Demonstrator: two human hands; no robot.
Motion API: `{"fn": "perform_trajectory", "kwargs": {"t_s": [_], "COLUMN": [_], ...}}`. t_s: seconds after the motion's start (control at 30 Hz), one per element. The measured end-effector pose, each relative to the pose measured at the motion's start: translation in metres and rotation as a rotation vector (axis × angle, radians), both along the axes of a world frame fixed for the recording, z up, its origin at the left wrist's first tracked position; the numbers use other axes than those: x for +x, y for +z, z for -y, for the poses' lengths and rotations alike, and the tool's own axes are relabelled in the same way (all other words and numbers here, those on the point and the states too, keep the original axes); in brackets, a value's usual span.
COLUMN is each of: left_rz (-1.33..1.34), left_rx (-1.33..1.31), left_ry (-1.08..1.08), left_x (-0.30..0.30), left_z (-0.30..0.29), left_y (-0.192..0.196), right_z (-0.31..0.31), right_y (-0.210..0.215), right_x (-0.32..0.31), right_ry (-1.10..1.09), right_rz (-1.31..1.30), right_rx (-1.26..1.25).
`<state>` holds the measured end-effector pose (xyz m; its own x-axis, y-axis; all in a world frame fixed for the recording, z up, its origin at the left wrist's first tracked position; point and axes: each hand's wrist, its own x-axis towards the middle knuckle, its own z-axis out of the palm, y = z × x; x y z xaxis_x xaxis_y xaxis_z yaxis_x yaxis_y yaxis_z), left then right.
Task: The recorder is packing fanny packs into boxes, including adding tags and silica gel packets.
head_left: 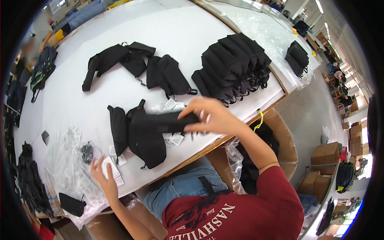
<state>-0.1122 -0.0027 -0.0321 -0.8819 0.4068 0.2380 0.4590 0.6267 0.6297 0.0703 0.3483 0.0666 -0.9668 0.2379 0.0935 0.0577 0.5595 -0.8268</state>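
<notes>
My right hand [214, 117] grips the end of a black fabric pouch [170, 123] between thumb and fingers, a little blurred. More black pouches [146, 140] lie under and beside it at the table's near edge. Over the table's near left part is my left hand [105, 179], fingers apart, beside a small stack of white printed cards [112, 170]; whether it touches them I cannot tell. White paper tags [170, 106] lie scattered around the pouches, some partly hidden beneath them.
A row of stacked black pouches [236, 66] stands at the table's right. Loose pouches [166, 76] lie farther back. Clear plastic bags [70, 160] heap at the left. An open cardboard box [282, 136] with black items stands below the wooden table edge. Another person works at the far left.
</notes>
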Motion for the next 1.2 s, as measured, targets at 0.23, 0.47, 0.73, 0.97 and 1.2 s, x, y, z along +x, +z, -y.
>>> {"fn": "perform_trajectory", "kwargs": {"t_s": [0.23,0.47,0.73,0.97,1.2], "left_rz": [-0.096,-0.031,-0.157,-0.058,0.157], "left_rx": [-0.325,-0.365,-0.301,-0.215,0.175], "left_ry": [0.272,0.273,0.263,0.243,0.294], "left_x": [-0.029,-0.036,-0.03,-0.027,-0.012], "left_z": [0.078,0.085,0.093,0.067,0.059], "left_y": [-0.088,-0.101,-0.103,-0.065,-0.038], "right_z": [-0.147,-0.301,-0.325,-0.202,-0.051], "right_y": [0.052,0.037,0.007,0.011,-0.117], "right_x": [0.035,0.088,0.087,0.039,0.013], "right_ry": [-0.964,-1.194,-1.001,-0.873,-0.331], "right_rz": [-0.462,-0.05,0.317,-0.297,0.064], "right_rx": [0.734,0.898,0.453,1.03,0.344]}}
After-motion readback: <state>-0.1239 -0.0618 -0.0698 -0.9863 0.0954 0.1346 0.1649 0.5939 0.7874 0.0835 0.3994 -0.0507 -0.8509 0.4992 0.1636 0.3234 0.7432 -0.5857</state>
